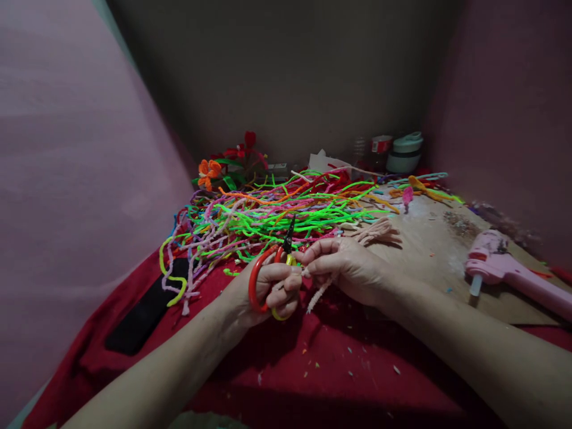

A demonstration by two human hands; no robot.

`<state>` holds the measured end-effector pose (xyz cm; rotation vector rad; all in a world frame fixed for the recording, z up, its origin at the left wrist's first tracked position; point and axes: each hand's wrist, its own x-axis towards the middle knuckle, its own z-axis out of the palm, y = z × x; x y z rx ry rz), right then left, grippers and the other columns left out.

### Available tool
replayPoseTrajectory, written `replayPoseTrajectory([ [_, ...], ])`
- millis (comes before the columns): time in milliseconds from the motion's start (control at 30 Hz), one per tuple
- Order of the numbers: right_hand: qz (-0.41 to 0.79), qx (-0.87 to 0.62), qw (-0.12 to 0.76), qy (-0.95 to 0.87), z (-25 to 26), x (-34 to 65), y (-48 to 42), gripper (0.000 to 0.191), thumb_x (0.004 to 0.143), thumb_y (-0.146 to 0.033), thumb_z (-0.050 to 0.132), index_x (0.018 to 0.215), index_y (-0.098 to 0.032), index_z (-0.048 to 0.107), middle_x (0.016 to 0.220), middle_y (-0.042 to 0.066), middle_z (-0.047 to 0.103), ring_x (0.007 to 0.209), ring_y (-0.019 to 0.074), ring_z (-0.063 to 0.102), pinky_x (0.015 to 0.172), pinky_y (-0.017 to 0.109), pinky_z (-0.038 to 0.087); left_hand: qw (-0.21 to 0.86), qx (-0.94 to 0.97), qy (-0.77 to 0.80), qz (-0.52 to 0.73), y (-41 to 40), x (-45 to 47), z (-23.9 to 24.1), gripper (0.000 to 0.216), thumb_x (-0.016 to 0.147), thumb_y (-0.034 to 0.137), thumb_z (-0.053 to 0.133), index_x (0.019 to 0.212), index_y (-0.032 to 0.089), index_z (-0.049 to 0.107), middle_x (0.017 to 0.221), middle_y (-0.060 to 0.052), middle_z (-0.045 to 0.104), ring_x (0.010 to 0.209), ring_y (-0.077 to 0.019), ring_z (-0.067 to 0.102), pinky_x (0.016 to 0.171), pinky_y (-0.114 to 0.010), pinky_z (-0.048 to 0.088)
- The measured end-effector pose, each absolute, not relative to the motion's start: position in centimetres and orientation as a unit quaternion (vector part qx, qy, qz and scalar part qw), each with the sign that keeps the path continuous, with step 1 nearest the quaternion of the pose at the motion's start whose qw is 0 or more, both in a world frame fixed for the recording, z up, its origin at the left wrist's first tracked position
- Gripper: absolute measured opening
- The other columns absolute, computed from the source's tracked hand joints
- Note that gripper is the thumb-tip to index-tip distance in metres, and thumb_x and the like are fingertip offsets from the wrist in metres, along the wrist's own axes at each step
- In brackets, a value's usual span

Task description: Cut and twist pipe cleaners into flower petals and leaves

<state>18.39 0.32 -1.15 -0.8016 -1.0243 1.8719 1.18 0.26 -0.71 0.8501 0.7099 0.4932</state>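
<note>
My left hand [272, 292] is closed through the red and yellow handles of a pair of scissors [273, 265], whose dark blades point up and away. My right hand [344, 265] pinches a pale pink pipe cleaner [319, 292] right beside the scissors; its loose end hangs down toward the red cloth [313, 363]. Just behind both hands lies a big tangle of coloured pipe cleaners [272, 214], mostly neon green, with orange, pink and purple ones mixed in.
A pink glue gun [509, 271] lies on a brown board [429, 244] at the right. A black flat object [147, 307] rests on the cloth at left. Pipe-cleaner flowers [223, 164], a white box and jars [402, 152] stand at the back wall. Small cut scraps dot the cloth.
</note>
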Motion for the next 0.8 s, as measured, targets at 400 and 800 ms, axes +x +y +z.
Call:
replayPoseTrajectory([
  [400,0.722,-0.336,0.411,-0.443,-1.5,18.3,0.3,0.010,0.054,-0.007,0.063,0.059,-0.014,0.057,0.048,-0.004,0.053,0.043,0.0071,0.046,0.047,0.022,0.033,0.744,0.481,0.375,0.273,-0.9,1.9,0.0,0.026,0.076,0.022,0.054,0.053,0.013,0.051,0.029,0.005,0.039,0.026,-0.0050,0.033,0.033,-0.018,0.030],
  [800,0.762,-0.314,0.428,-0.372,-1.5,18.6,0.6,0.025,0.055,-0.009,0.071,0.076,-0.012,0.059,0.064,0.003,0.064,0.052,0.0112,0.058,0.055,0.025,0.043,0.666,0.517,0.441,0.308,-0.9,1.3,1.0,0.021,0.073,0.024,0.060,0.090,0.016,0.050,0.045,0.007,0.051,0.029,-0.0041,0.037,0.032,-0.016,0.029],
])
